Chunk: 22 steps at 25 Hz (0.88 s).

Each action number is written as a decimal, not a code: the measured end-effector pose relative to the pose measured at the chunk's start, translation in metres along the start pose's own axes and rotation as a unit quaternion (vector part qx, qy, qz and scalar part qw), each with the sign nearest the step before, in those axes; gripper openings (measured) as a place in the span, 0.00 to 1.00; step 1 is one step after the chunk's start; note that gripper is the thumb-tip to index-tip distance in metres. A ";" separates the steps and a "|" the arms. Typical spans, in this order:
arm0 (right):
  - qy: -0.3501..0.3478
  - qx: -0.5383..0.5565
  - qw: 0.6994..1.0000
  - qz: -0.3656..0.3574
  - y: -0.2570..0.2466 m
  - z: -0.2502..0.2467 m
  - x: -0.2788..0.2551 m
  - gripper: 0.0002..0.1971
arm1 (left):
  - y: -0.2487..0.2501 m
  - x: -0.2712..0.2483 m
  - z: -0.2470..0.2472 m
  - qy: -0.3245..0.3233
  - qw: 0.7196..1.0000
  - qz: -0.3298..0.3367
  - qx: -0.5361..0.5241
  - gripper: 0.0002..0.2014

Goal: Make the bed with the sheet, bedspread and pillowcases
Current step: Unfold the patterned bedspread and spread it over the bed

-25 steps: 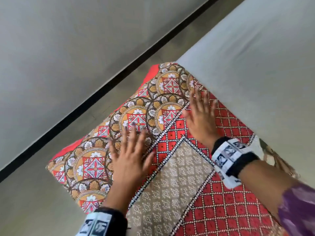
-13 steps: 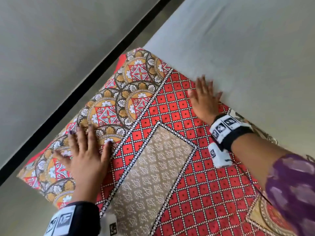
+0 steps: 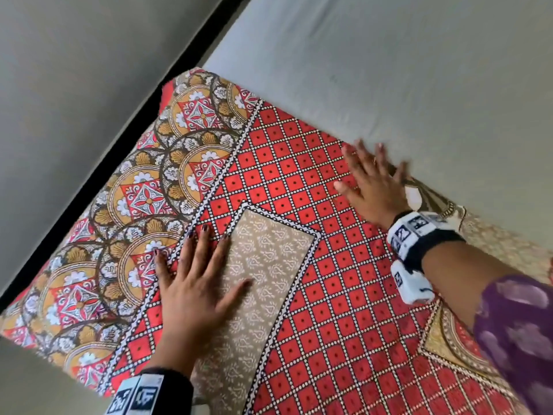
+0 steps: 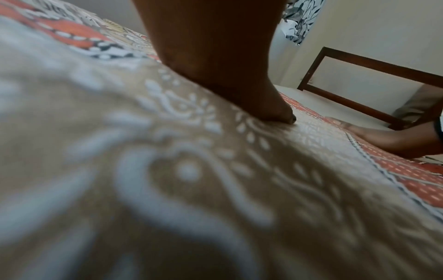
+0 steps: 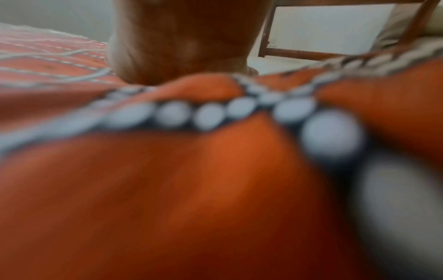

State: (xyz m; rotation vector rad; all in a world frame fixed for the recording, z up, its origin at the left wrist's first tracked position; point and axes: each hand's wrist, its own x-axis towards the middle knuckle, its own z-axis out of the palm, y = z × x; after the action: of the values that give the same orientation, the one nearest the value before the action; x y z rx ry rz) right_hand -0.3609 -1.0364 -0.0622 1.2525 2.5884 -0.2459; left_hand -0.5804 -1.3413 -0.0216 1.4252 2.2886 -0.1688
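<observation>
A pillow in a red, ochre and beige patterned case (image 3: 284, 187) lies on the plain grey sheet (image 3: 389, 70) of the bed. My left hand (image 3: 194, 277) lies flat with spread fingers on the beige panel near the case's middle; the left wrist view shows its palm (image 4: 215, 56) pressing the beige print (image 4: 167, 170). My right hand (image 3: 374, 184) presses flat on the red checked part at the pillow's far right edge, fingertips reaching the sheet. In the right wrist view the hand (image 5: 182, 41) rests on blurred red cloth (image 5: 167, 189).
A second patterned cloth (image 3: 449, 345) lies under my right forearm. A black strip (image 3: 119, 145) runs along the bed's left side beside a grey wall (image 3: 74, 85). A dark wooden frame (image 4: 359, 75) stands beyond the bed.
My left hand has slid from the ochre circle border at the pillow's left end onto the beige centre panel. My right hand stays flat near the pillow's far edge.
</observation>
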 end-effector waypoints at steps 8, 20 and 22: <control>0.015 0.046 0.999 -0.003 -0.082 -0.018 -0.033 0.37 | 0.017 0.001 0.002 0.011 0.996 0.089 0.010 0.38; -0.016 0.096 0.960 0.263 0.055 0.028 -0.142 0.30 | -0.028 -0.031 0.019 0.070 0.998 -0.006 0.005 0.36; -0.039 0.111 0.936 0.331 0.099 0.032 -0.173 0.29 | -0.023 -0.043 0.022 0.072 0.996 -0.046 -0.014 0.38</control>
State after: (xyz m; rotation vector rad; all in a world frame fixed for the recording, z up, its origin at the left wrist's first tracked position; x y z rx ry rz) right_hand -0.1747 -1.1121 -0.0446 2.0545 1.9590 -0.4423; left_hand -0.5781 -1.3944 -0.0262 1.3596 2.4643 -0.0645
